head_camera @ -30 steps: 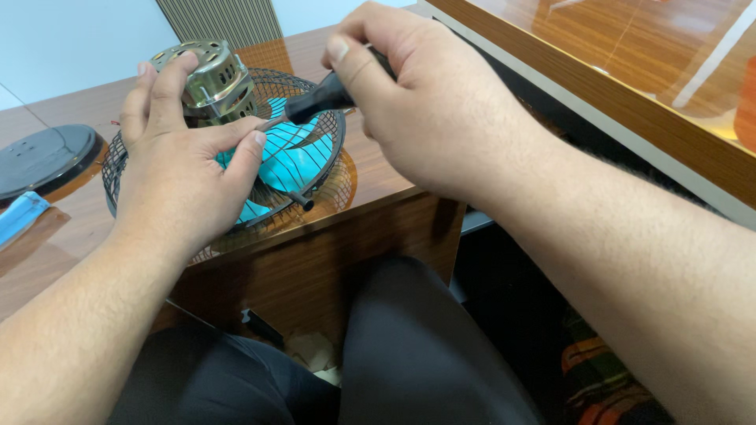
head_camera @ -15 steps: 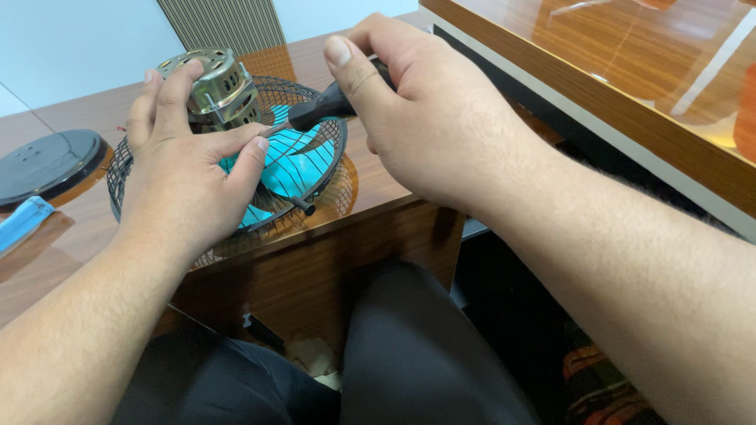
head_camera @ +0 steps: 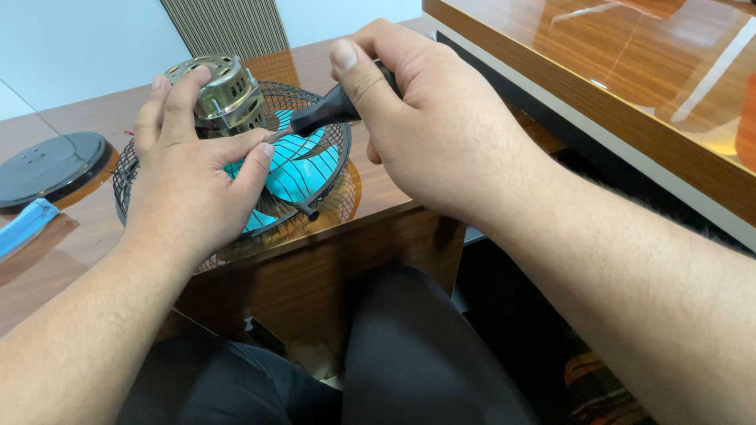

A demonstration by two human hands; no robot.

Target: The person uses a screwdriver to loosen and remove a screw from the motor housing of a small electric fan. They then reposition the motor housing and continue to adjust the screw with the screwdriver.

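A small fan lies on the wooden table edge (head_camera: 370,212): a black wire guard (head_camera: 323,149), turquoise blades (head_camera: 295,177) and a perforated metal motor housing (head_camera: 224,90). My left hand (head_camera: 193,177) grips the motor housing and steadies the guard, thumb beside the tool's shaft. My right hand (head_camera: 429,130) is closed around the black handle of a screwdriver (head_camera: 319,118). Its thin metal shaft points left toward the motor, just under my left thumb; the tip is hidden.
A round dark fan base (head_camera: 51,161) lies at the far left of the table, with a light blue object (head_camera: 24,224) in front of it. A second glossy wooden desk (head_camera: 598,71) runs along the right. My dark-trousered legs (head_camera: 409,354) are below.
Both hands and the fan have shifted only slightly in view. The screwdriver stays pointed at the motor.
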